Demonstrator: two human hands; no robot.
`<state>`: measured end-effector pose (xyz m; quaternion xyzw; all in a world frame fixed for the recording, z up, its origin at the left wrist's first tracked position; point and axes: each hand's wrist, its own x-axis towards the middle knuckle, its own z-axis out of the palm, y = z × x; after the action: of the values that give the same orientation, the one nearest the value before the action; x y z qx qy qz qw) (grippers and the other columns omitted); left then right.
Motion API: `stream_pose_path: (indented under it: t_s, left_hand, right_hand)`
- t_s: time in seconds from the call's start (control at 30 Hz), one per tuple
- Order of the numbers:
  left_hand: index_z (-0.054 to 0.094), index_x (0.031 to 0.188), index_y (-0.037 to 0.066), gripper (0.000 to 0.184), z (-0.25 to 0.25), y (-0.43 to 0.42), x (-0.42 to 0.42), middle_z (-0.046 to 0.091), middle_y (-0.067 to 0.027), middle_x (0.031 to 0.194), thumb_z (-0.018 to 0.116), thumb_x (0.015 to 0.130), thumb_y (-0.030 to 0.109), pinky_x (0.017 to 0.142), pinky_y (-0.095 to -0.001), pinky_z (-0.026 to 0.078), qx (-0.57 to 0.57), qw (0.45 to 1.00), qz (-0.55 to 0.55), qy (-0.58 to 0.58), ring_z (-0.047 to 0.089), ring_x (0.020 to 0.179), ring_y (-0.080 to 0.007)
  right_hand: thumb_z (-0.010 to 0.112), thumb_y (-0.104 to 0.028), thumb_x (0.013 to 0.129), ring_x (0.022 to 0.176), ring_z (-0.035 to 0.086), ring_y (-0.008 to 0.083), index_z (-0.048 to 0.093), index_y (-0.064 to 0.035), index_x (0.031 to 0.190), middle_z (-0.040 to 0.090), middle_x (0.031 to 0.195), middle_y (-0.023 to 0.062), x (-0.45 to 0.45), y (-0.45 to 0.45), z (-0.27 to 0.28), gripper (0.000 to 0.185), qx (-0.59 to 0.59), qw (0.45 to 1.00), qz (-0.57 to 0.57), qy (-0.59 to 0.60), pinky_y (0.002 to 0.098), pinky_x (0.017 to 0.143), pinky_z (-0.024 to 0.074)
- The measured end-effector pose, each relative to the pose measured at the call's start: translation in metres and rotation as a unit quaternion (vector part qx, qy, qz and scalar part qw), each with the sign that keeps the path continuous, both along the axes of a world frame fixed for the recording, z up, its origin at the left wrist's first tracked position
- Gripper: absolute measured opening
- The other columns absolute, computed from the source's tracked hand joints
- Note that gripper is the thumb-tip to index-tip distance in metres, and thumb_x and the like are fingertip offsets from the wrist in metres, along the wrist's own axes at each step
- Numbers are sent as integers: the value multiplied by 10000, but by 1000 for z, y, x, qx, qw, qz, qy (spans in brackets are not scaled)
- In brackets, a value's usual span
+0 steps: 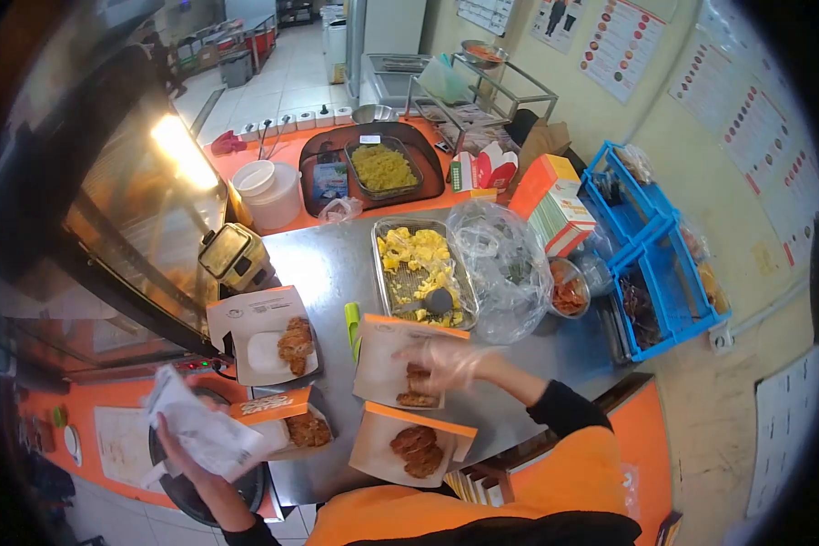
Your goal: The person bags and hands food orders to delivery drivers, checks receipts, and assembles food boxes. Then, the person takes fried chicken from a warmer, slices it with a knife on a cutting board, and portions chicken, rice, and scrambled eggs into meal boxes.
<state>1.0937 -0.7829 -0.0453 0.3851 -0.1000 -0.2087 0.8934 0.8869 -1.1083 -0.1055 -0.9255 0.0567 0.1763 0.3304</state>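
Observation:
My left hand (191, 464) is closed around a crumpled white paper or plastic packet (200, 419) at the lower left; its exact kind is unclear. In a clear plastic glove, my right hand (446, 362) reaches over an open cardboard box (378, 364), fingers stretched out, slightly blurred. Fried chicken (417, 399) lies in that box, partly under the hand. Nearer me, another open box (373, 450) contains fried chicken pieces (419, 449). To the left, one box (259, 314) has chicken (296, 346) beside a white patch. Below it, a box with an orange flap (270, 405) also contains chicken (308, 429).
A metal tray (381, 296) of yellow food, a clear plastic bag (496, 264) and a bowl of reddish food (569, 289) stand behind the boxes. Blue baskets (669, 282) line the right wall. A lit display warmer (146, 218) rises at left. A green-handled utensil (352, 328) lies between boxes.

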Motion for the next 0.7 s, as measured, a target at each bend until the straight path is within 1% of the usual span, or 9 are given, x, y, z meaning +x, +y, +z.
stream_pose_path:
  t_s: [0.07, 0.1, 0.2, 0.23, 0.3, 0.47, 0.53, 0.6, 0.7]
  left_hand:
    - [190, 1379, 205, 613, 22, -49, -36, 543, -167, 1025, 367, 879, 513, 561, -402, 498, -184, 972, -47, 136, 565, 689, -236]
    - [163, 1384, 206, 656, -1, -54, -33, 551, -185, 985, 363, 866, 557, 544, -427, 497, -102, 980, -169, 37, 566, 632, -256]
    - [140, 1380, 276, 664, -8, -110, -61, 530, -197, 1033, 370, 845, 595, 596, -488, 501, -144, 942, -282, 112, 584, 663, -309]
    - [147, 1379, 292, 666, -7, -128, -71, 521, -195, 1065, 372, 837, 607, 619, -487, 503, -184, 917, -321, 149, 592, 717, -314]
    - [150, 1385, 318, 684, -15, -150, -79, 517, -198, 1096, 381, 821, 628, 670, -503, 487, -172, 904, -353, 172, 593, 730, -316]
    - [139, 1396, 282, 701, -23, -173, -95, 501, -203, 1111, 386, 830, 613, 722, -507, 468, -211, 893, -358, 172, 569, 787, -307]
    - [135, 1395, 292, 709, -20, -170, -99, 497, -202, 1114, 390, 822, 622, 729, -510, 465, -209, 899, -346, 166, 564, 791, -303]
    - [132, 1394, 302, 717, -17, -166, -104, 494, -201, 1116, 394, 814, 632, 736, -513, 462, -210, 906, -331, 161, 559, 794, -299]
    - [206, 1379, 171, 675, -20, -161, -111, 537, -177, 1001, 407, 855, 545, 700, -498, 481, -193, 926, -300, 125, 558, 741, -272]
  right_hand:
    - [565, -248, 801, 953, 567, 244, 522, -34, 1127, 589, 1029, 152, -18, -48, 25, 392, 158, 950, -258, -77, 300, 832, 438]
    - [561, -238, 799, 839, 607, 237, 604, -50, 1010, 633, 923, 126, -26, -70, 55, 286, 24, 936, -336, -97, 296, 762, 469]
    - [475, -166, 780, 746, 620, 320, 669, -65, 793, 632, 844, 171, -79, -237, -62, 219, -395, 890, -217, -68, 381, 667, 494]
    - [444, -110, 797, 903, 590, 328, 643, -14, 868, 614, 926, 197, -85, -257, -79, 231, -345, 896, -274, 58, 404, 785, 463]
    - [474, -133, 755, 934, 570, 335, 610, -60, 944, 588, 1022, 191, -100, -277, -114, 244, -349, 886, -296, -80, 400, 890, 403]
    - [568, -246, 760, 991, 539, 389, 382, -102, 1268, 557, 1045, 258, -87, -292, -118, 559, -347, 863, -361, 63, 441, 848, 425]
    - [549, -255, 778, 1001, 531, 395, 419, -103, 1230, 575, 1008, 250, -100, -310, -134, 494, -350, 847, -399, -4, 438, 854, 419]
    - [452, -335, 831, 764, 604, 345, 548, -106, 1038, 601, 960, 219, -109, -314, -125, 323, -405, 851, -314, -114, 421, 631, 495]
    - [447, -339, 832, 745, 597, 339, 546, -108, 1028, 599, 950, 214, -119, -301, -96, 319, -387, 846, -338, -146, 419, 616, 490]
